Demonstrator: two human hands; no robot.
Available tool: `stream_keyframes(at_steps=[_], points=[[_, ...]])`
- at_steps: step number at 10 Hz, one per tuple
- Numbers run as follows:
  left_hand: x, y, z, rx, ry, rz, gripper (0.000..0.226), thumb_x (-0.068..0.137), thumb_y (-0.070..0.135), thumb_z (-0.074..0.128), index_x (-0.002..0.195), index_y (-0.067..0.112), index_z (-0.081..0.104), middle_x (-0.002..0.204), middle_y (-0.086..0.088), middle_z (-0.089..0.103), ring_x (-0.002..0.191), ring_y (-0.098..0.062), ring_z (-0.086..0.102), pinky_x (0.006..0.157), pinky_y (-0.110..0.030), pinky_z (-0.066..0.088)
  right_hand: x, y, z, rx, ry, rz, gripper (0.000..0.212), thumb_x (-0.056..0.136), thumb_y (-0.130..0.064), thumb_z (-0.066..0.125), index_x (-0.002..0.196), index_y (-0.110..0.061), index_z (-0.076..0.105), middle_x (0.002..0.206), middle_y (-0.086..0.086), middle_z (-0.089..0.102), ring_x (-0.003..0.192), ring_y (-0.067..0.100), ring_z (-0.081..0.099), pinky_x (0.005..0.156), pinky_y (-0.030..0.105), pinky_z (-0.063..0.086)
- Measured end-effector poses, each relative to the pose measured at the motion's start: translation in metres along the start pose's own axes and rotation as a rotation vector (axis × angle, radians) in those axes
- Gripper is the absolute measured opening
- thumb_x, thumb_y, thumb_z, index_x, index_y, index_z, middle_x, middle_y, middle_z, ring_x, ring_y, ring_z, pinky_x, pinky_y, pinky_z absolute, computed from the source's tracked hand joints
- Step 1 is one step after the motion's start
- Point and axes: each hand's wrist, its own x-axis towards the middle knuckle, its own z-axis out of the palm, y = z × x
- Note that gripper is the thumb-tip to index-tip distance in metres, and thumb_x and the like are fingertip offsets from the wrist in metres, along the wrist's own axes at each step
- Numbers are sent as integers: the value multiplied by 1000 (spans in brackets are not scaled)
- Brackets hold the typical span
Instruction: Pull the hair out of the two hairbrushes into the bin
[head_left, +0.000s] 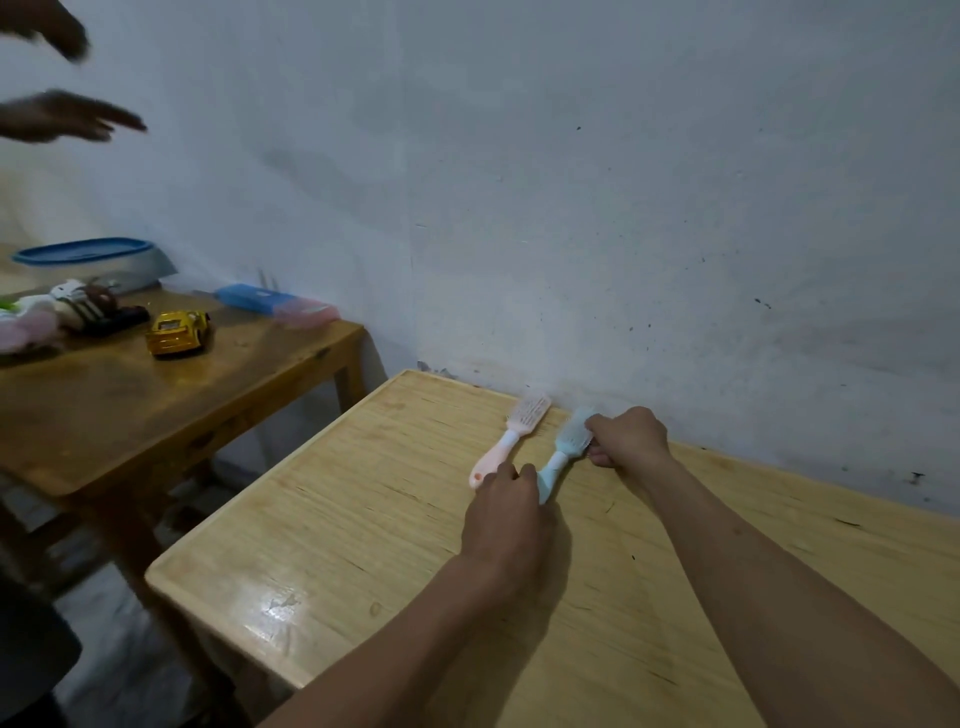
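Two hairbrushes lie side by side on the light wooden table (363, 519), close to the wall. The pink hairbrush (511, 435) lies free on the left. My left hand (506, 512) holds the handle end of the blue hairbrush (563, 449) against the table. My right hand (628, 436) is at that brush's bristle head, fingers curled and pinching among the bristles. Any hair there is too small to make out. No bin is in view.
A darker wooden table (156, 405) stands to the left with a yellow toy car (179, 332), soft toys (47, 314), a blue-lidded container (93, 260) and a blue and pink case (280, 304). Another person's hands (67, 117) hover at top left. A gap separates the tables.
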Motion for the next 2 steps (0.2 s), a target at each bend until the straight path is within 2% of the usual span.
stream_keyframes(at_steps=[1,2], points=[[-3,-2,-1,-34,-10,9,30,96,24,58,124,12,58,120,-7,61,105,-23,57,76,-32,48,-5,3,-6,34,-1,50,28,92,-16,65,71,2,67,68,16,72,70,33,77,79,49,65],[-3,-4,-2,-81,1,1,31,96,22,59,126,12,58,121,-6,61,107,-22,58,81,-33,51,-11,6,-15,95,-58,101,21,90,-10,67,77,5,67,71,18,69,61,31,70,70,44,65]])
